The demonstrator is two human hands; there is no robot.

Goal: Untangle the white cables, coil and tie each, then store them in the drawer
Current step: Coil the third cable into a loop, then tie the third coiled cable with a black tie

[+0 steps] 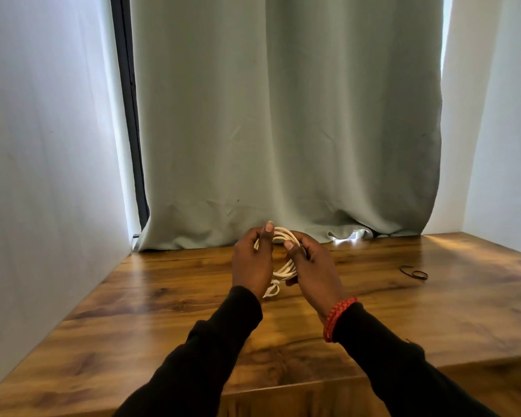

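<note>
A white cable point(284, 270) is looped into a coil of several turns, held upright above the wooden table point(163, 311). My left hand point(251, 264) grips the coil's left side with the thumb up. On the right side of the coil my right hand point(312, 266) pinches the loops, a red bracelet on its wrist. A short loose end of the cable hangs down below the coil between my wrists. Much of the coil is hidden behind my fingers. No drawer is in view.
Two thin dark tie loops point(413, 272) lie on the table to the right. A grey-green curtain point(283, 130) hangs along the table's far edge, with white walls on both sides. The table's front edge drops off near my right forearm.
</note>
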